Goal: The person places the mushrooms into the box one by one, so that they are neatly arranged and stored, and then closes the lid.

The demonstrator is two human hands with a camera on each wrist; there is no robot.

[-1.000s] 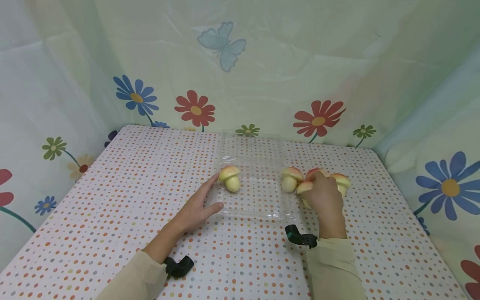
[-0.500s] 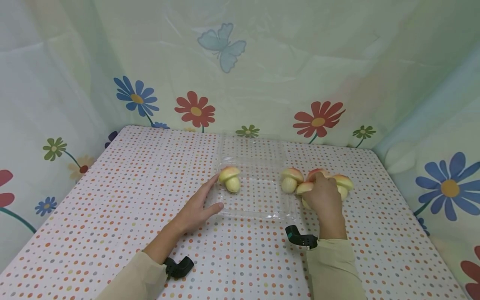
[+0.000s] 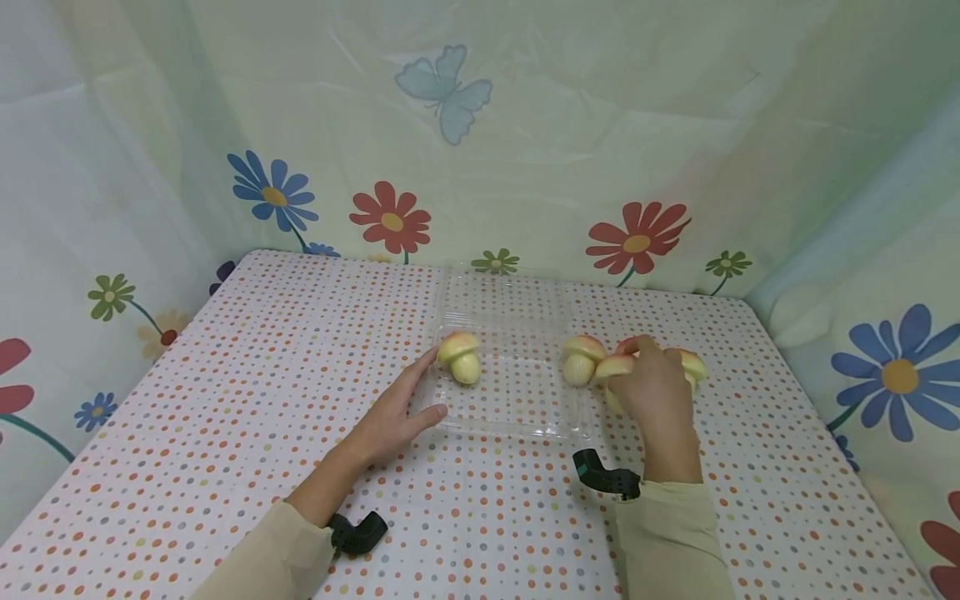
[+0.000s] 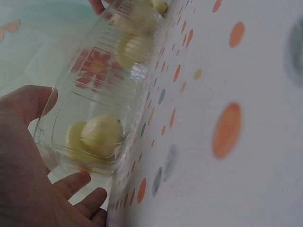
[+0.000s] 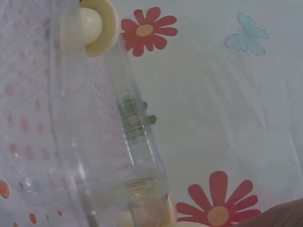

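a: starting with the head view, why rest the left hand [image 3: 393, 425] there?

b: probably to stop the clear box [image 3: 517, 400] from sliding. look at the fingers: straight, spread away from the thumb, set against the left wall without curling round anything.

a: and why lay the lid [image 3: 502, 296] like that?

b: folded back behind the box, likely to leave the top uncovered.

a: what about inside?

b: find the left mushroom [image 3: 460, 360] inside, near the left wall. find the middle mushroom [image 3: 582, 360] at the right wall; can't tell whether inside or just outside.

a: and farther right?

b: notice the right hand [image 3: 660, 396] bent down over a cluster: the near mushroom [image 3: 611, 368] at the thumb side, the back mushroom [image 3: 624, 345] by the fingertips, the outer mushroom [image 3: 693, 367] beyond. perhaps grouped beside the box for a short reach. can't tell, with fingertips mostly hidden, whether gripping or merely touching.

a: moving to the left wrist view, any grip?

b: none. see the thumb at one side of the box's end and stretched fingers at the other, pinching nothing: seemingly enough to brace something so light. see also the left mushroom through the plastic, close to the hand.

a: and the right wrist view?

b: mostly clear wall, with the left mushroom at the top. only a sliver of the right hand at the lower right corner, too little for judging fingers.
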